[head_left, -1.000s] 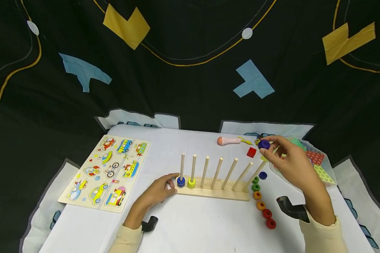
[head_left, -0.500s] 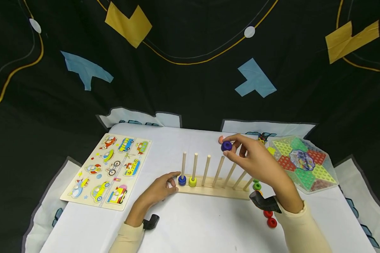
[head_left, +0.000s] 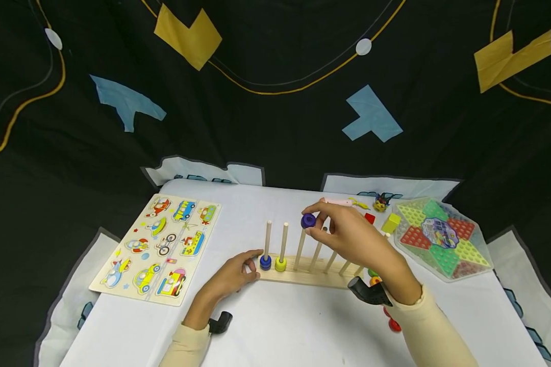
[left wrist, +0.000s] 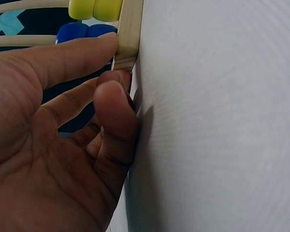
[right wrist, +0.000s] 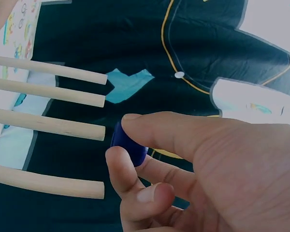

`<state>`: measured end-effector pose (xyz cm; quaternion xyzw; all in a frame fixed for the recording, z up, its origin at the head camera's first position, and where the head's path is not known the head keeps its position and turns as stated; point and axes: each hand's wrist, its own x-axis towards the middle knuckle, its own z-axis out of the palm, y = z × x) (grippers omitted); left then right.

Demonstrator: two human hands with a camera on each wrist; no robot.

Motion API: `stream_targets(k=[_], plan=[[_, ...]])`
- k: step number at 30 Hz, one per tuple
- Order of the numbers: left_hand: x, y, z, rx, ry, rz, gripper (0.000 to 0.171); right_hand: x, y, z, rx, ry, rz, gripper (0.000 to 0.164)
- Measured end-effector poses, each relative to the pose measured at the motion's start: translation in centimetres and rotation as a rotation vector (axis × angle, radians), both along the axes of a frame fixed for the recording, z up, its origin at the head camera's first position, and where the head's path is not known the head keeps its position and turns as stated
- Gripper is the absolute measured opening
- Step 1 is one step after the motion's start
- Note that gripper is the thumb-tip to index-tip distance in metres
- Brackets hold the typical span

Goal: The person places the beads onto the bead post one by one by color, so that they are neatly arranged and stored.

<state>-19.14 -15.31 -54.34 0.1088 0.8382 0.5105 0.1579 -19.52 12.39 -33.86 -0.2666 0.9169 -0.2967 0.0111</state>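
My right hand (head_left: 353,237) pinches a dark purple bead (head_left: 308,220) between thumb and fingers. The bead is at the top of the third peg from the left (head_left: 299,250); in the right wrist view it sits just off the peg tips, its hole hidden. Several upright pegs rise from a long wooden base (head_left: 298,276). Blue beads (head_left: 265,263) sit low on the leftmost peg and yellow beads (head_left: 280,264) on the second. At the base's left end, my left hand (head_left: 229,275) holds the wood, thumb and fingertips against the end (left wrist: 128,43).
Left of the base lies a vehicle puzzle board (head_left: 158,250). Red beads (head_left: 395,325) and other loose beads lie at right, partly behind the right arm. Farther back are a hexagonal game box (head_left: 443,239), a yellow block (head_left: 391,223), a red block (head_left: 369,218) and a small toy (head_left: 381,204).
My right hand has carried the purple bead leftward from the right side to the third peg's top. The left hand has stayed at the base's left end.
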Motion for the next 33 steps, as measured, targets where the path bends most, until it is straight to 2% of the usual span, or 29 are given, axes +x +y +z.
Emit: stream_targets(k=[11,18,22,28,33], plan=[[0.0,0.0,0.0,-0.003,0.007,-0.006,0.058,0.0,-0.2,-0.2,0.03,-0.033,0.012,0.027],[0.1,0.0,-0.2,0.001,0.0,0.002,0.058,0.1,0.2,-0.4,0.042,-0.022,-0.021,0.045],[0.1,0.0,-0.2,0.002,0.003,0.002,0.057,0.2,0.6,-0.3,0.027,-0.007,-0.045,0.046],[0.0,0.0,0.0,0.006,0.005,0.008,0.057,0.5,2.5,0.1,-0.02,0.043,-0.08,0.041],[0.0,0.1,0.0,0.009,-0.006,0.01,0.058,0.4,6.0,0.3,-0.075,0.093,-0.173,0.036]])
